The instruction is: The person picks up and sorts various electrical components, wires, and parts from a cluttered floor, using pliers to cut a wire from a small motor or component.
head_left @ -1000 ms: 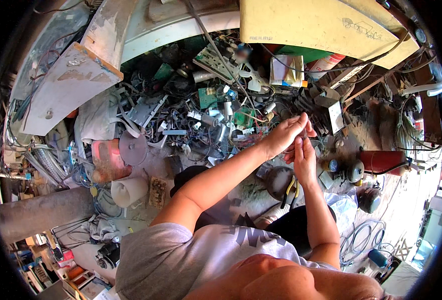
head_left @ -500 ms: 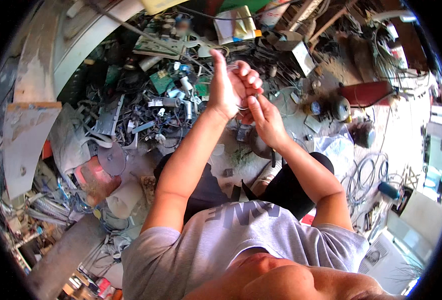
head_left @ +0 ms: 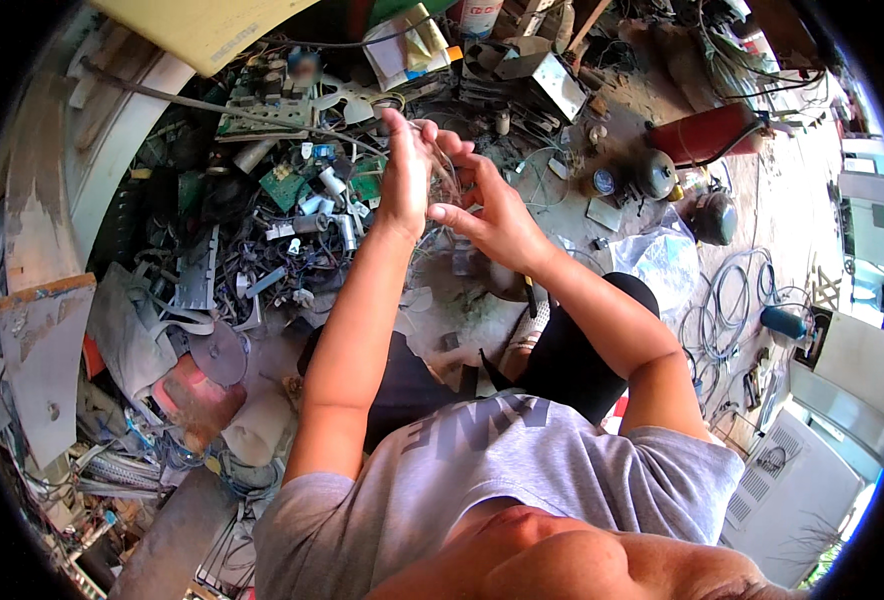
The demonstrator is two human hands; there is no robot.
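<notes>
My left hand (head_left: 406,182) is raised in front of me, thumb up and fingers curled. A thin loop of wire (head_left: 445,172) hangs across its palm and curled fingers. Close on the right, my right hand (head_left: 499,218) has its thumb spread away from its fingers. Its fingertips reach the edge of the wire loop; whether they touch the wire is hard to see. Below and behind my hands lies a dark heap of electronic scrap (head_left: 292,235), with cables, metal pieces and green circuit boards (head_left: 282,186).
A yellow panel (head_left: 212,30) juts in at the top left. On the right are a red cylinder (head_left: 704,138), a clear plastic bag (head_left: 654,268) and coiled cable (head_left: 727,318) on the floor. A grey disc (head_left: 219,353) and cloth (head_left: 127,325) lie at the left.
Both hands have shifted left in the picture as the view moved. My right thumb and fingers have come apart from their pinch, and more of the wire loop shows.
</notes>
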